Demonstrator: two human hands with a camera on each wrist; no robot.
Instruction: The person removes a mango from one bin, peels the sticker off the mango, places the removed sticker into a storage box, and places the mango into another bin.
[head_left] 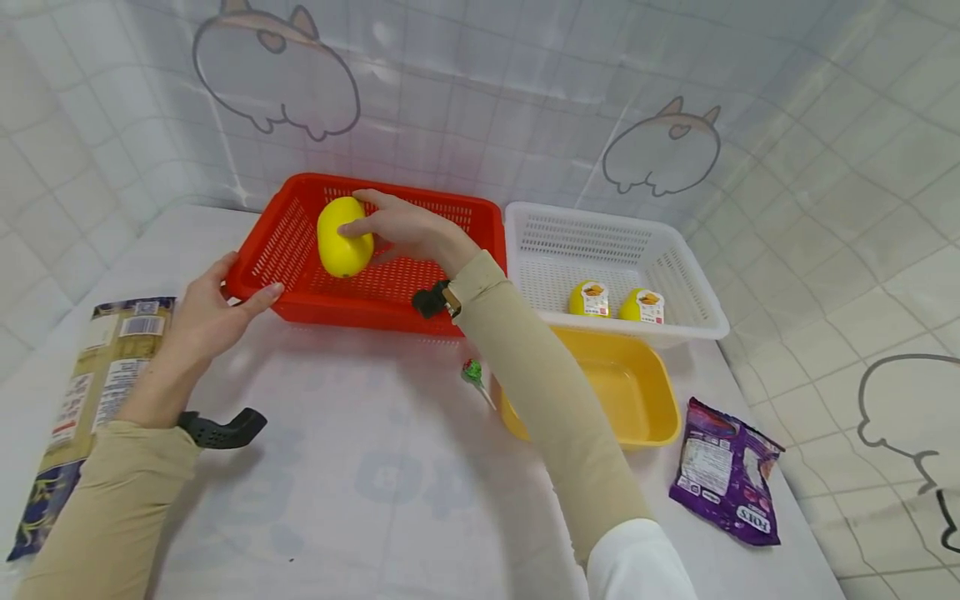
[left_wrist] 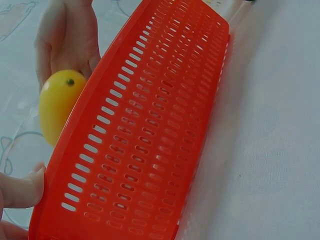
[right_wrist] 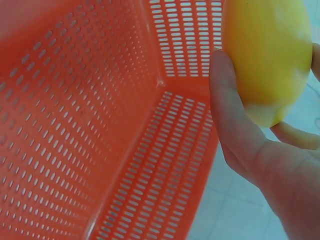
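A beige sleeve (head_left: 555,417) leads, in the head view, to the right hand (head_left: 412,229), which grips a yellow fruit (head_left: 341,246) over the red basket (head_left: 360,312); the left hand (head_left: 213,312), to its left, grasps the basket's corner. From the left wrist, the fruit shows beyond the left thumb (left_wrist: 25,190). From the right wrist, that hand's digits clasp it beside the perforated basket floor (right_wrist: 155,175).

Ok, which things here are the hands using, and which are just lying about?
In use: yellow fruit, held by the right hand; red basket, gripped by the left hand.

Likely lying about: white basket, two labelled yellow items, yellow tub, lollipop, purple packet, long packet.
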